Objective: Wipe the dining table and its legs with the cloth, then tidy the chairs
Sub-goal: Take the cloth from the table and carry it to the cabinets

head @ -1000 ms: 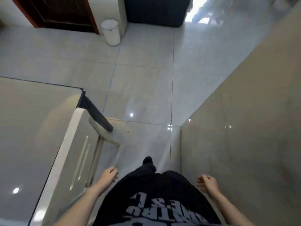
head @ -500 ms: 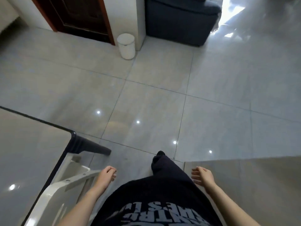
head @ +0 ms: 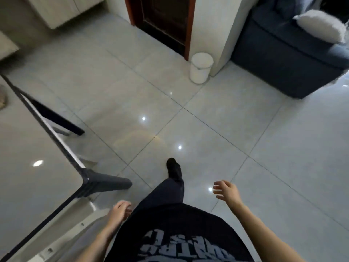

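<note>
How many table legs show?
2: near leg at the table corner; far leg farther back along the same edge. Others may be hidden under the top.

One dining table [head: 28,186] is counted, and two of its dark legs are seen: a near leg [head: 111,183] and a far leg [head: 62,121]. One white chair [head: 81,229] is made out with certainty; whether a second is present cannot be told. Two hands are shown, the left hand [head: 120,210] and the right hand [head: 226,191]. One white bin [head: 201,68], one dark door [head: 166,21], one blue sofa [head: 283,59] and one white cushion [head: 321,25] are counted. Four bright light spots [head: 143,118] are counted on the floor [head: 245,129].
</note>
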